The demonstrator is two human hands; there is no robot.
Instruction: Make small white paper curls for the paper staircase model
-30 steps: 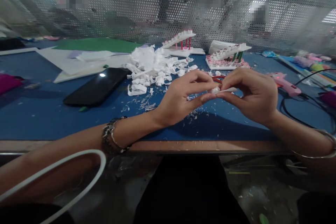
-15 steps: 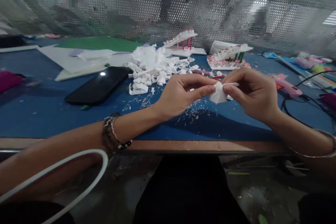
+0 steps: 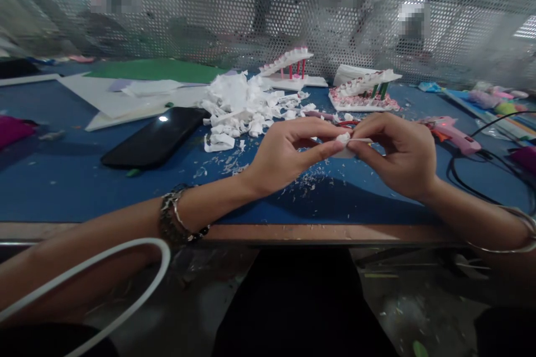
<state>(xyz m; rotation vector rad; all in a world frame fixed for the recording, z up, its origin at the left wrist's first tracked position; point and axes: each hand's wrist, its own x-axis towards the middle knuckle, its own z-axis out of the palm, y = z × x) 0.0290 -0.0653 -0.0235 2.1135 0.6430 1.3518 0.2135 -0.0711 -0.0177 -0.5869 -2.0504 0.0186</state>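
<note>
A small piece of white paper [image 3: 344, 152] is pinched between both hands above the blue tabletop [image 3: 293, 209]. My left hand [image 3: 288, 150] closes thumb and forefinger on its left side, where a white crumpled bit shows at the fingertips. My right hand [image 3: 396, 150] pinches the right side, and a thin white strip pokes out past its fingers. Just beyond my left hand lies a heap of torn white paper scraps [image 3: 240, 100]. Fine white shreds are scattered on the table below my hands.
A black phone [image 3: 154, 136] with its light on lies left. Two small stair models, one with red posts [image 3: 288, 64] and one with green posts [image 3: 368, 89], stand at the back. A pink glue gun [image 3: 454, 134] with black cable lies right. Perforated metal [image 3: 209, 17] rises behind.
The paper between my fingers has turned, so less of its flat face shows. My right hand has shifted slightly left, towards my left hand.
</note>
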